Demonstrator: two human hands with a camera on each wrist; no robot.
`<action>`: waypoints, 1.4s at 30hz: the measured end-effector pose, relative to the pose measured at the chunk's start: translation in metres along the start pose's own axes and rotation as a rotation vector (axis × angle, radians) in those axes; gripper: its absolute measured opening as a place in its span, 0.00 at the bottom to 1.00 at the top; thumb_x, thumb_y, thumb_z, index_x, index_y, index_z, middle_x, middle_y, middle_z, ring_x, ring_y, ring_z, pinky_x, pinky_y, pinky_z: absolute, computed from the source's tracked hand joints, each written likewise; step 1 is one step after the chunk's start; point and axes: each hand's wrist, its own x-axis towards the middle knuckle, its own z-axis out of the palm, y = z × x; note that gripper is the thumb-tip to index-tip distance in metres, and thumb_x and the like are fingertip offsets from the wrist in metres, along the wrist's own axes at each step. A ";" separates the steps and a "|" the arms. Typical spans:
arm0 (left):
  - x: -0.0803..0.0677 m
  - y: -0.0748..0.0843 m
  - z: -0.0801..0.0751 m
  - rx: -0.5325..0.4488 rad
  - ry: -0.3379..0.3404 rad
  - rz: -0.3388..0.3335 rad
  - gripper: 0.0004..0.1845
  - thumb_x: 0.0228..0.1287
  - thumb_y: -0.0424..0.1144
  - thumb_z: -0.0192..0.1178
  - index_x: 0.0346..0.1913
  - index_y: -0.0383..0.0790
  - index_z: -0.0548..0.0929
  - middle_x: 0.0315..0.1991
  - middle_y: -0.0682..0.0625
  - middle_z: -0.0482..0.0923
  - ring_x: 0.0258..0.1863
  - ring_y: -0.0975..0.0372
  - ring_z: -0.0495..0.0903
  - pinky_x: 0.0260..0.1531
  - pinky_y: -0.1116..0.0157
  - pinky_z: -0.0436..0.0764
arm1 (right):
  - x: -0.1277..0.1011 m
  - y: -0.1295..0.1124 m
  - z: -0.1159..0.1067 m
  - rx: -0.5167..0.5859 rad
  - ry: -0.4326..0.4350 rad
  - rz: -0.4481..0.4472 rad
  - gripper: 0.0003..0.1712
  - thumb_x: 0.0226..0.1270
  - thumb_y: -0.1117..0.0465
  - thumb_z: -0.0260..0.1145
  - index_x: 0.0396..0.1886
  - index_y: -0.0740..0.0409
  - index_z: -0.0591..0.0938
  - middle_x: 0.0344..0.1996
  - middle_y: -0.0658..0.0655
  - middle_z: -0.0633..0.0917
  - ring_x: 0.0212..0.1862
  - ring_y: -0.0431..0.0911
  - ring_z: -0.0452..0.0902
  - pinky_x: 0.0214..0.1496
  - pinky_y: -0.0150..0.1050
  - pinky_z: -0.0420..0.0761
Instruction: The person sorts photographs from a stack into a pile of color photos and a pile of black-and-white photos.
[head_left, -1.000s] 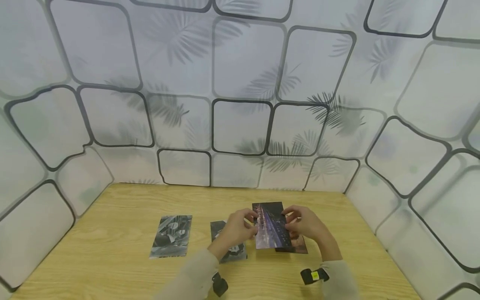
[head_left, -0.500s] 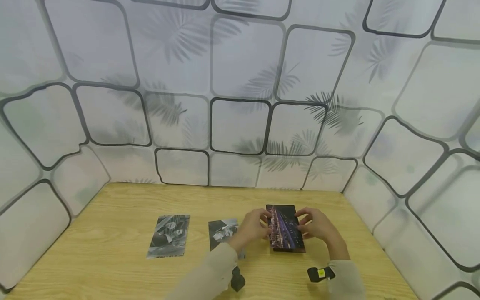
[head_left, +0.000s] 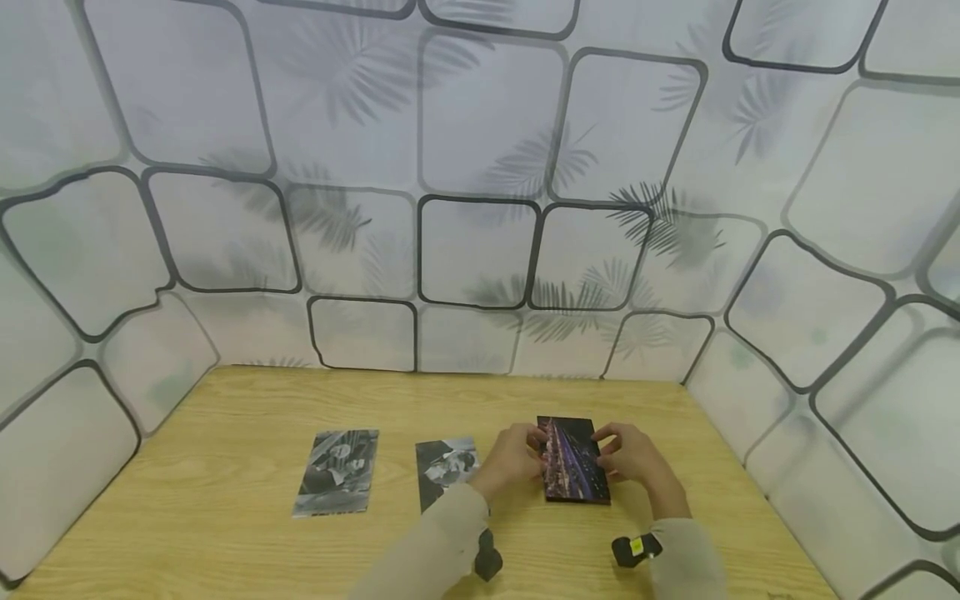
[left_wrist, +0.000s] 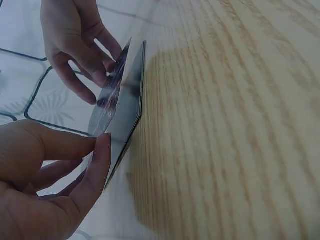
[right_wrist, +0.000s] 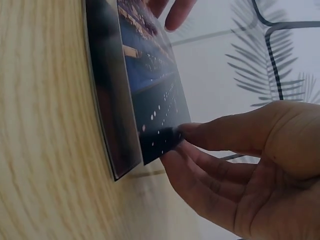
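A photo print of a city at night (head_left: 573, 462) lies between the two hands, just above a thin stack of dark prints (right_wrist: 107, 100) on the table. My left hand (head_left: 516, 454) pinches its left edge between thumb and fingers. Its right edge is pinched by my right hand (head_left: 630, 452) in the same way. Seen from the left wrist, a narrow gap separates the held photo (left_wrist: 112, 92) from the stack (left_wrist: 131, 107). To the left lies a black-and-white photo (head_left: 444, 467), partly hidden by the left forearm.
Another black-and-white photo pile (head_left: 337, 472) lies further left on the wooden table (head_left: 225, 517). A patterned fabric wall (head_left: 480, 250) rises behind the table and along both sides. Each wrist wears a small black camera, such as the right one (head_left: 636, 549).
Both hands have carried the city photo to the right and lowered it over the stack, squaring it with the prints beneath. In the last half second they have sunk slightly.
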 end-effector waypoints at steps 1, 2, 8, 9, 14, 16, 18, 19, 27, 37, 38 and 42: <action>0.000 0.000 0.000 0.007 -0.004 0.002 0.25 0.55 0.17 0.66 0.58 0.25 0.81 0.50 0.32 0.82 0.35 0.54 0.87 0.33 0.62 0.90 | 0.001 0.000 0.001 -0.008 0.005 0.007 0.22 0.66 0.77 0.65 0.59 0.73 0.77 0.39 0.67 0.83 0.34 0.50 0.85 0.36 0.46 0.92; -0.001 0.001 0.000 0.013 -0.008 0.003 0.25 0.55 0.17 0.66 0.59 0.25 0.81 0.50 0.31 0.82 0.34 0.54 0.87 0.33 0.62 0.90 | 0.001 0.000 0.001 -0.021 0.008 0.009 0.21 0.66 0.76 0.65 0.59 0.73 0.78 0.40 0.68 0.83 0.35 0.50 0.85 0.36 0.46 0.91; -0.002 0.000 0.001 0.064 -0.001 0.027 0.25 0.53 0.16 0.62 0.58 0.22 0.81 0.47 0.32 0.84 0.29 0.58 0.84 0.31 0.61 0.88 | 0.003 -0.002 0.004 -0.082 0.025 -0.017 0.19 0.67 0.71 0.66 0.57 0.72 0.80 0.43 0.70 0.85 0.33 0.49 0.86 0.35 0.45 0.91; -0.002 -0.001 0.001 0.081 0.009 0.032 0.24 0.52 0.16 0.62 0.56 0.22 0.82 0.46 0.33 0.85 0.30 0.59 0.83 0.31 0.61 0.88 | 0.004 -0.002 0.005 -0.086 0.024 -0.019 0.19 0.67 0.71 0.66 0.56 0.73 0.80 0.43 0.70 0.86 0.33 0.49 0.86 0.35 0.45 0.91; 0.000 -0.003 0.003 0.152 0.038 0.051 0.22 0.51 0.18 0.65 0.52 0.23 0.84 0.45 0.34 0.86 0.37 0.55 0.84 0.37 0.60 0.87 | 0.004 -0.001 0.005 -0.098 0.018 -0.004 0.18 0.68 0.70 0.66 0.56 0.73 0.80 0.43 0.70 0.86 0.33 0.48 0.86 0.36 0.45 0.90; 0.000 -0.002 0.004 0.152 0.040 0.053 0.21 0.52 0.19 0.66 0.52 0.23 0.84 0.46 0.34 0.86 0.41 0.51 0.85 0.41 0.56 0.88 | 0.004 0.000 0.005 -0.107 0.013 0.002 0.18 0.68 0.69 0.66 0.56 0.74 0.80 0.42 0.70 0.87 0.33 0.48 0.86 0.35 0.45 0.90; 0.000 -0.002 0.005 0.147 0.042 0.047 0.20 0.52 0.19 0.66 0.52 0.23 0.84 0.47 0.34 0.86 0.44 0.48 0.86 0.44 0.54 0.89 | 0.005 0.000 0.005 -0.111 0.009 0.009 0.18 0.68 0.69 0.65 0.56 0.73 0.80 0.42 0.69 0.87 0.33 0.48 0.86 0.35 0.45 0.90; 0.000 -0.003 0.005 0.144 0.044 0.048 0.20 0.51 0.19 0.66 0.51 0.23 0.84 0.47 0.34 0.86 0.45 0.48 0.86 0.45 0.54 0.89 | 0.005 0.001 0.005 -0.114 0.008 0.012 0.18 0.68 0.69 0.65 0.56 0.73 0.80 0.42 0.69 0.87 0.33 0.48 0.86 0.35 0.45 0.90; -0.002 0.000 0.005 0.151 0.040 0.011 0.22 0.49 0.18 0.65 0.52 0.27 0.85 0.46 0.36 0.86 0.44 0.50 0.85 0.45 0.55 0.89 | 0.003 0.000 0.004 -0.098 -0.001 0.033 0.19 0.70 0.68 0.64 0.57 0.74 0.79 0.45 0.71 0.86 0.37 0.50 0.87 0.36 0.45 0.91; -0.006 -0.002 0.004 0.089 0.030 0.014 0.24 0.50 0.17 0.62 0.53 0.27 0.84 0.50 0.35 0.85 0.46 0.47 0.85 0.47 0.52 0.89 | 0.001 -0.002 0.003 -0.092 -0.001 0.047 0.21 0.71 0.67 0.63 0.59 0.75 0.77 0.46 0.72 0.85 0.36 0.48 0.86 0.36 0.43 0.91; -0.006 -0.003 0.004 0.077 0.025 0.018 0.23 0.51 0.18 0.62 0.54 0.26 0.84 0.51 0.34 0.85 0.47 0.47 0.85 0.47 0.52 0.89 | 0.000 -0.001 0.003 -0.095 0.001 0.044 0.21 0.71 0.67 0.63 0.59 0.75 0.77 0.47 0.72 0.85 0.36 0.48 0.87 0.36 0.43 0.91; -0.009 -0.004 0.003 0.026 0.024 0.027 0.21 0.55 0.19 0.62 0.55 0.26 0.83 0.53 0.35 0.84 0.50 0.45 0.85 0.48 0.51 0.89 | 0.000 -0.002 0.003 -0.105 0.017 0.036 0.23 0.70 0.66 0.63 0.61 0.75 0.76 0.48 0.73 0.85 0.36 0.48 0.86 0.36 0.43 0.91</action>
